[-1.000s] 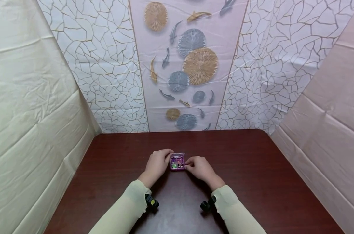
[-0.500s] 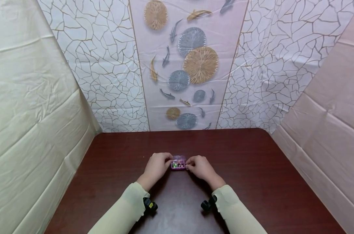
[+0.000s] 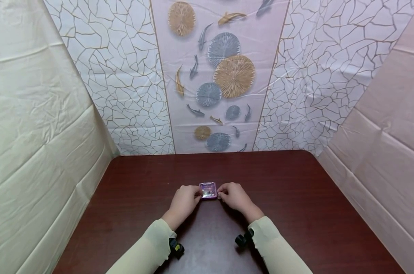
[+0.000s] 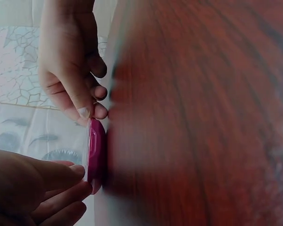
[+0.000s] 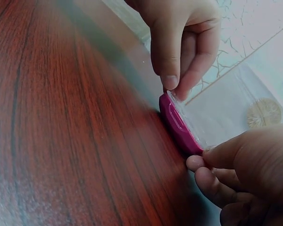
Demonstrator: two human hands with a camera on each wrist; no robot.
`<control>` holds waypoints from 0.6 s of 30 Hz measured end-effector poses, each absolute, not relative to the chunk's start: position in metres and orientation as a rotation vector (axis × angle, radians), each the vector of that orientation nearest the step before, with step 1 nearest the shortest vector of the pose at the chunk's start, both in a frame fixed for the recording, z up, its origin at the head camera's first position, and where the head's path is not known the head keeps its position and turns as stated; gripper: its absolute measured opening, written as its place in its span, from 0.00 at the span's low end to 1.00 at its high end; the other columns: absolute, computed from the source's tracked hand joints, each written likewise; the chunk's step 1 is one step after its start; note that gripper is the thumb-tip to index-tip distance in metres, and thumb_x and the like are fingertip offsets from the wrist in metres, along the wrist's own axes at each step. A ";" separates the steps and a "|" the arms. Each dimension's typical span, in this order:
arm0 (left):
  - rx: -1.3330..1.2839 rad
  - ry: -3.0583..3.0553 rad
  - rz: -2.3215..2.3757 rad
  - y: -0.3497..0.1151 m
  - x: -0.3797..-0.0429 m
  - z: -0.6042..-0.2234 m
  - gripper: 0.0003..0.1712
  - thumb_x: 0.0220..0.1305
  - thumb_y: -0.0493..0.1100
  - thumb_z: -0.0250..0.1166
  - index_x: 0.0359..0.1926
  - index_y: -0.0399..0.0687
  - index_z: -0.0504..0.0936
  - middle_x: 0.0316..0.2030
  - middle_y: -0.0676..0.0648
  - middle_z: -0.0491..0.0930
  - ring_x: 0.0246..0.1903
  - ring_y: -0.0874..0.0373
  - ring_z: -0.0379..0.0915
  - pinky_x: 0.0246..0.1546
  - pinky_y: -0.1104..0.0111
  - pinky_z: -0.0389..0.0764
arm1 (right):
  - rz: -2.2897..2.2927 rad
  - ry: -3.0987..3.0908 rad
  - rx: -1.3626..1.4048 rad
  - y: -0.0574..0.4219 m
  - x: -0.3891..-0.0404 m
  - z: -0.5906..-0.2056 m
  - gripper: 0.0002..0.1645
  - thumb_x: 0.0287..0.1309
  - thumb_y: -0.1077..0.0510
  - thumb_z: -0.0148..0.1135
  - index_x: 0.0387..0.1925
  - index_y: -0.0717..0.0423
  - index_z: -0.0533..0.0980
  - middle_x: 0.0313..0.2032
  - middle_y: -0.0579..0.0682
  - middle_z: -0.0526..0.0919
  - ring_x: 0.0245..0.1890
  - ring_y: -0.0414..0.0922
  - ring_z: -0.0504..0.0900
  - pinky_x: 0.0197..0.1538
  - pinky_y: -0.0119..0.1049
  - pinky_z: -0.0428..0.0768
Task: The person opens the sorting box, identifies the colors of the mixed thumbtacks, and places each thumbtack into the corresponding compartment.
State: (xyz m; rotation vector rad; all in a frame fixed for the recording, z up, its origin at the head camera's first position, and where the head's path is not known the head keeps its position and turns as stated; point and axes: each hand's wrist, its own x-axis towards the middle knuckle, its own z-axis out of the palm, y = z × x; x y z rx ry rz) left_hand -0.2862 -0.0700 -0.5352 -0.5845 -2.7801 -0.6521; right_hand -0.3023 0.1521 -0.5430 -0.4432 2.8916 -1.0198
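Observation:
A small purple pill box (image 3: pixel 208 191) lies on the brown table between the two hands, its clear lid (image 4: pixel 88 146) down over the compartments. Small coloured pieces show faintly through the lid in the head view. At its left edge, my left hand (image 3: pixel 183 203) pinches the box, thumb near the lid and fingers behind. My right hand (image 3: pixel 236 197) holds the opposite edge between thumb and fingertips, with the other fingers curled under. From the side, the magenta base (image 5: pixel 179 127) sits right at the tabletop, its front catch facing the person.
The dark wood table (image 3: pixel 279 236) reaches back to a patterned curtain (image 3: pixel 214 76). Pale cloth walls (image 3: pixel 39 152) close in the left and right sides. A black wrist camera (image 3: pixel 176 247) sits at the left cuff, another camera (image 3: pixel 242 240) at the right.
The pill box's clear lid has swung down from upright to flat over the compartments. My left hand has come down and toward the person with it; the right hand has stayed nearly still.

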 end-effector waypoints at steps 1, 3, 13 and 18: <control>-0.582 -2.783 -0.645 -0.070 -0.286 -0.536 0.04 0.58 0.42 0.70 0.30 0.60 0.87 0.28 0.58 0.86 0.26 0.67 0.76 0.30 0.64 0.82 | -1.023 2.889 -0.442 0.152 -0.302 -0.543 0.07 0.65 0.57 0.61 0.37 0.48 0.85 0.29 0.42 0.87 0.25 0.34 0.79 0.31 0.37 0.82; -0.584 -2.779 -0.641 -0.070 -0.286 -0.537 0.04 0.58 0.42 0.70 0.31 0.60 0.87 0.28 0.58 0.86 0.27 0.67 0.76 0.30 0.64 0.82 | -1.027 2.889 -0.445 0.152 -0.303 -0.543 0.07 0.65 0.57 0.61 0.37 0.49 0.85 0.29 0.42 0.87 0.25 0.34 0.79 0.31 0.37 0.82; -0.596 -2.757 -0.657 -0.070 -0.285 -0.538 0.03 0.60 0.43 0.68 0.33 0.57 0.88 0.30 0.56 0.87 0.28 0.65 0.78 0.31 0.62 0.83 | -0.999 2.896 -0.453 0.154 -0.303 -0.546 0.08 0.66 0.55 0.60 0.37 0.48 0.85 0.29 0.41 0.86 0.25 0.35 0.78 0.32 0.38 0.81; -0.500 -2.720 -0.667 -0.077 -0.284 -0.538 0.10 0.59 0.49 0.69 0.41 0.56 0.88 0.40 0.54 0.88 0.40 0.60 0.80 0.41 0.56 0.84 | -0.892 2.982 -0.527 0.158 -0.299 -0.539 0.10 0.66 0.51 0.60 0.41 0.46 0.85 0.34 0.40 0.87 0.32 0.35 0.80 0.39 0.43 0.82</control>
